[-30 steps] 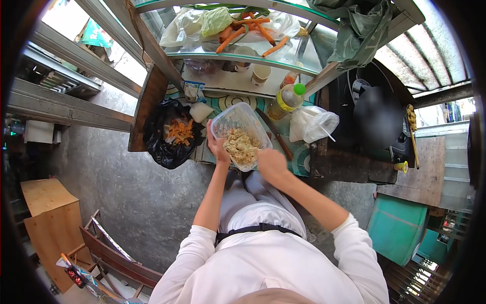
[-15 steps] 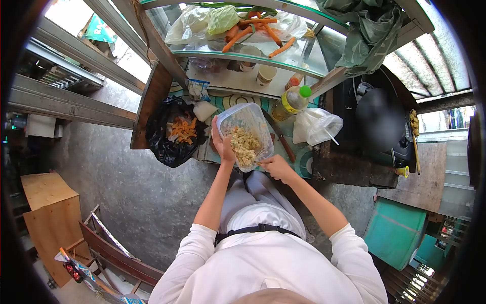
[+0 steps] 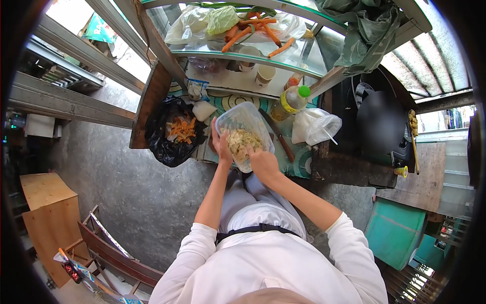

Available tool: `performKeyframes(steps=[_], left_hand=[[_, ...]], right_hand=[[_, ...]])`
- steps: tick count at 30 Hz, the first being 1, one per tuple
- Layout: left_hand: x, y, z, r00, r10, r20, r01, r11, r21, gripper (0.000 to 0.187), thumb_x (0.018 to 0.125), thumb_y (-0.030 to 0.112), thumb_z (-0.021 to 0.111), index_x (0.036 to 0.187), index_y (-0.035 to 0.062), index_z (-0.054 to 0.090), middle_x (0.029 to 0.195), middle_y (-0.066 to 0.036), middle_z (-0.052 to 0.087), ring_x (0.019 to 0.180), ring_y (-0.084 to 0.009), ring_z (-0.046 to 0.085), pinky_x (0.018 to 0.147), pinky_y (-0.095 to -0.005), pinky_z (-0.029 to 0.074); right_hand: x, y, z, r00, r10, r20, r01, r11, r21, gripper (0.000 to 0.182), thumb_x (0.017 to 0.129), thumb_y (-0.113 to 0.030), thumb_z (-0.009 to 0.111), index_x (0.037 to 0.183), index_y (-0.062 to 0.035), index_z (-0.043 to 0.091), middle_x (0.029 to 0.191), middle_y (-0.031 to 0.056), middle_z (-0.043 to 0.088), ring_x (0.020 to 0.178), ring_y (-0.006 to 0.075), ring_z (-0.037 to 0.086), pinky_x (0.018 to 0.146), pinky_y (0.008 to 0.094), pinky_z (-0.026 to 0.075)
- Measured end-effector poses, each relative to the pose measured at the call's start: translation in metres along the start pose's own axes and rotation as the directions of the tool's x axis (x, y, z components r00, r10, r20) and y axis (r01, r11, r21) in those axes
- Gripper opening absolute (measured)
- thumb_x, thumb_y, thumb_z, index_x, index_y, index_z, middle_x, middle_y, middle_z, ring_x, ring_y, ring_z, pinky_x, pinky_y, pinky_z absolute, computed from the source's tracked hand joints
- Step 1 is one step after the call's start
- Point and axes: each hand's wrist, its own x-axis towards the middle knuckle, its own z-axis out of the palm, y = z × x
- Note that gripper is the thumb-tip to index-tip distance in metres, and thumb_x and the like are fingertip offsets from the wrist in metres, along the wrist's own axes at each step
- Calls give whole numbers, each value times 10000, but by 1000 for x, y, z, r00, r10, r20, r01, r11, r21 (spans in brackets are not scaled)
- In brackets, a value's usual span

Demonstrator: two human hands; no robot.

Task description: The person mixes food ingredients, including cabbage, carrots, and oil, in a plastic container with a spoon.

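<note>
A clear plastic container (image 3: 234, 117) holds a pale, lumpy, yellowish mixture (image 3: 242, 141) with small flecks in it. My left hand (image 3: 221, 144) grips the container along its left side and tilts it towards me. Over the near right part of the tub, my right hand (image 3: 264, 163) is closed, its fingertips down at the mixture. Whatever it may hold is hidden by the fingers. Right of the container lies a knife (image 3: 284, 144) with a brown handle. A black plastic bag (image 3: 164, 152) with orange peelings (image 3: 183, 130) sits to the left.
Behind the tub stand a yellow-labelled bottle (image 3: 289, 104) with a green cap, a white plastic bag (image 3: 315, 126) and a paper cup (image 3: 265, 75). A glass shelf (image 3: 202, 53) above carries carrots (image 3: 253, 30) and cabbage (image 3: 223, 20). At right is a dark wok (image 3: 380, 121) on a stove.
My right hand has moved left and inward, from the container's near right corner to over the mixture. My left hand keeps its hold, and the container has barely shifted.
</note>
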Motion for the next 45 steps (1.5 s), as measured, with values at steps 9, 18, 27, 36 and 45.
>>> performKeyframes(steps=[9, 18, 27, 36, 45], left_hand=[[2, -1, -3, 998, -35, -45, 35, 999, 18, 718, 780, 288, 576, 1426, 101, 327, 1385, -115, 381, 1255, -258, 382, 1045, -370, 273], [13, 7, 5, 999, 9, -32, -10, 1000, -4, 678, 778, 215, 563, 1411, 91, 356, 1357, -99, 407, 1221, -229, 408, 1022, -347, 302], [8, 7, 22, 991, 46, -129, -43, 999, 26, 639, 774, 169, 552, 1385, 89, 386, 1319, -97, 430, 1180, -241, 429, 1005, -354, 322], [-7, -2, 16, 986, 76, -149, -77, 997, 0, 636, 780, 155, 540, 1390, 85, 375, 1314, -97, 431, 1175, -239, 429, 995, -352, 327], [-25, -8, 8, 982, 164, -93, -158, 985, 67, 641, 818, 190, 500, 1427, 99, 320, 1432, -94, 320, 1299, -250, 311, 1054, -373, 253]], right_hand=[[13, 26, -11, 991, -125, 52, 130, 987, -91, 381, 797, -80, 501, 1168, -111, 586, 736, 142, 617, 617, 297, 644, 515, 390, 509], [-11, 26, -18, 966, -229, 120, 245, 959, -141, 364, 785, -80, 518, 1145, -99, 571, 740, 128, 602, 560, 283, 624, 486, 370, 501], [-30, 41, -9, 988, 25, 153, 4, 982, -187, 150, 820, -120, 532, 866, -20, 634, 677, 154, 631, 670, 280, 669, 537, 371, 530], [-15, 66, 17, 878, 130, 462, -416, 686, 597, 281, 812, -96, 566, 1051, 13, 665, 572, 146, 548, 534, 238, 571, 503, 381, 449], [7, 39, 16, 561, -11, 828, -807, -229, 544, 287, 933, -193, 526, 1169, -39, 583, 561, -86, 225, 405, 35, 187, 376, 224, 151]])
